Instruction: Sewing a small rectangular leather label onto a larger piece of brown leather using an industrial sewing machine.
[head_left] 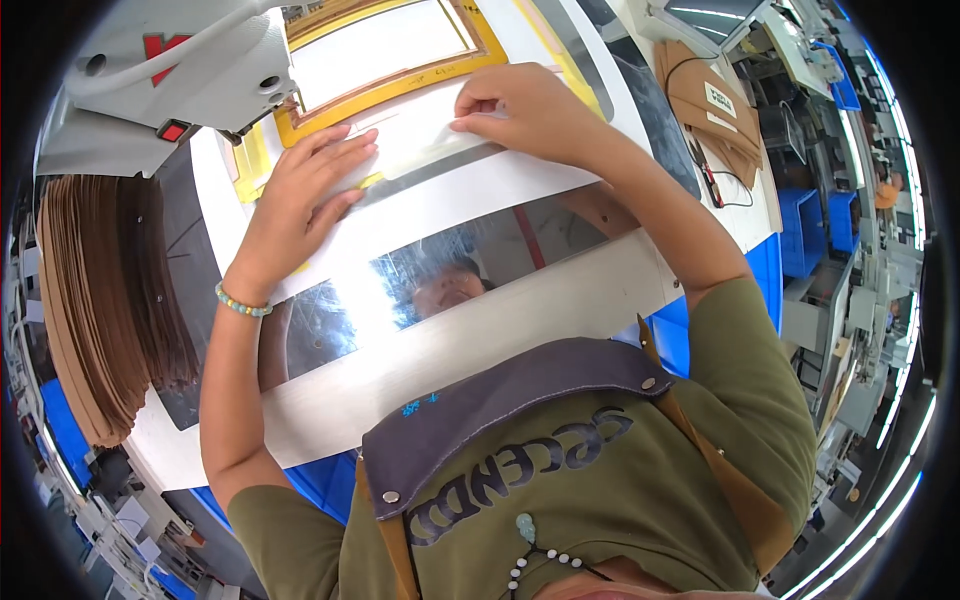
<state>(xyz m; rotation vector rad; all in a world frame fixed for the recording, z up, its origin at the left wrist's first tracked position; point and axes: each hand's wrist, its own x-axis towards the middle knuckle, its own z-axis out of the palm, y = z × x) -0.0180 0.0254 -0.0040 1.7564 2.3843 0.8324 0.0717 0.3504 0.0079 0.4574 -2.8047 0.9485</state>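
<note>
My left hand (300, 205) rests with its fingers apart on pale, translucent sheeting (410, 150) beside the lower edge of a yellow rectangular frame (390, 78). My right hand (515, 115) is curled on the same sheeting, thumb and forefinger close together at the frame's lower right; what is between them is too small to tell. Under both lies a white board (390, 220) with yellow strips along its sides. A white machine head (180, 90) with a red button overhangs the board at upper left, close above my left hand.
A polished metal plate (340, 330) crosses the near table edge. Thick stacked brown pieces (90, 300) stand at left. At right are brown pieces (705, 120), red-handled pliers (712, 190) with a cord, and blue bins (800, 230). More blue plastic shows below the table (210, 455).
</note>
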